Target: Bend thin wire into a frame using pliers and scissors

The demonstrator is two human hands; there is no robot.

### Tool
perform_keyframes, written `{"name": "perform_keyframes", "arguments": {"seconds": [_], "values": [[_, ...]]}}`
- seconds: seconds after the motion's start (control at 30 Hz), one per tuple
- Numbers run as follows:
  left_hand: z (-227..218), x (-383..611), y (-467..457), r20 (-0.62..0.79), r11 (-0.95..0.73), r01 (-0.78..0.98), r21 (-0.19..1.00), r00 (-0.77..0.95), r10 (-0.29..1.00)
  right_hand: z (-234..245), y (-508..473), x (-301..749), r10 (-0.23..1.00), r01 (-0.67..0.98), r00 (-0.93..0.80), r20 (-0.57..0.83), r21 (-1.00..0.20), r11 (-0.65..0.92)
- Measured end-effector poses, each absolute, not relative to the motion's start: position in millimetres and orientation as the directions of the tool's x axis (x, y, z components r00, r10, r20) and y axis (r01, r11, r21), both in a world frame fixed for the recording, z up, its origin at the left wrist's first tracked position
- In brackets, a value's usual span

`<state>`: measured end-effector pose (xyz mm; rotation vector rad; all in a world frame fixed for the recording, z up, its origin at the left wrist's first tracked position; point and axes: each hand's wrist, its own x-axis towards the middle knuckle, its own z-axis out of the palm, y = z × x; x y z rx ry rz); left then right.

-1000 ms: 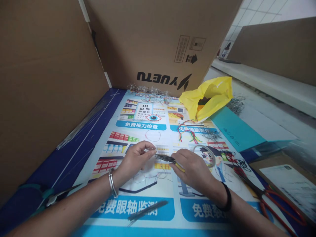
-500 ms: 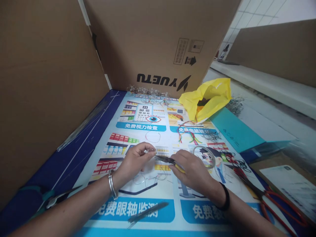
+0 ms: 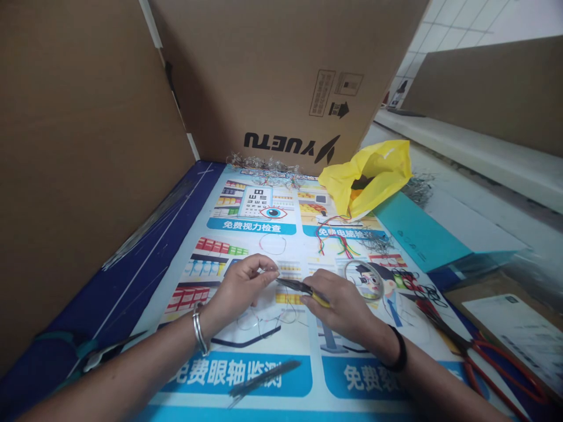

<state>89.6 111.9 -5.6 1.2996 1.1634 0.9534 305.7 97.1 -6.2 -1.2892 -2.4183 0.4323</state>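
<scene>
My left hand pinches thumb to forefinger on a thin wire, whose fine loops seem to hang or lie just below. In my right hand are needle-nose pliers with yellow handles. Their dark jaws point left, tips at my left fingertips; whether they grip the wire is too small to tell. Nearer to me lies a bundle of short thin wires on the printed poster. A round, faint thread ring rests beyond my left hand.
Cardboard walls stand left and behind. A yellow bag, coloured threads and tangled wire sit far right. Red-handled scissors lie at right, teal-handled cutters at left. A clear ring lies beyond my right hand.
The pliers' handles look slightly more spread, and my right hand has shifted a little. My left hand stays almost in place.
</scene>
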Motion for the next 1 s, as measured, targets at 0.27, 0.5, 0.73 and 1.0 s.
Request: {"name": "perform_keyframes", "arguments": {"seconds": [0.27, 0.5, 0.73, 1.0], "values": [[-5, 86, 113, -0.090, 0.061, 0.133, 0.989, 0.231, 0.969, -7, 99, 306, 0.844, 0.702, -0.520, 0.132, -0.497, 0.510], [-4, 85, 113, -0.083, 0.039, 0.164, 0.986, 0.267, 0.960, -10, 99, 305, 0.850, 0.730, -0.518, 0.090, -0.471, 0.495], [-4, 83, 116, -0.092, 0.053, 0.133, 0.990, 0.304, 0.948, -7, 96, 302, 0.862, 0.741, -0.501, 0.075, -0.477, 0.472], [-5, 79, 117, -0.138, 0.046, 0.250, 0.967, 0.364, 0.921, -13, 91, 302, 0.900, 0.806, -0.428, 0.084, -0.416, 0.422]]}}
